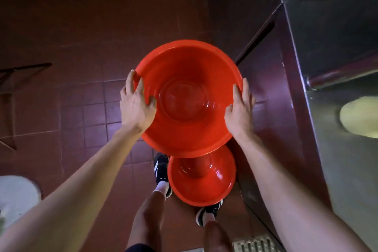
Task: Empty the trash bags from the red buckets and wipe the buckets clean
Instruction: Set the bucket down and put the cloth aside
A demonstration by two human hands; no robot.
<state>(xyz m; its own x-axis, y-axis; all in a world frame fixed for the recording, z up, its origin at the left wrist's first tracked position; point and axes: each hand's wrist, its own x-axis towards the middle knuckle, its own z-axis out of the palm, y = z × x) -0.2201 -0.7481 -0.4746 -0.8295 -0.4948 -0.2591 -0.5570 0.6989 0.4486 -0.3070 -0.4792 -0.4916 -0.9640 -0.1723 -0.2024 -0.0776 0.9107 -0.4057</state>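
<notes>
- The left hand (136,104) grips the near-left rim of the upper red bucket (188,96), thumb curled inside, fingers outside.
- The right hand (239,109) clasps the right rim likewise.
- That bucket is held in the air, mouth up, bare inside.
- The lower red bucket (202,176) stands on the tiled floor (81,26) between the person's shoes (160,170).
- A steel tabletop (337,37) runs along the right.

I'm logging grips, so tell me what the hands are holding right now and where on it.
Both hands hold the upper red bucket by its rim: the left hand on the left side, the right hand on the right side.
</notes>
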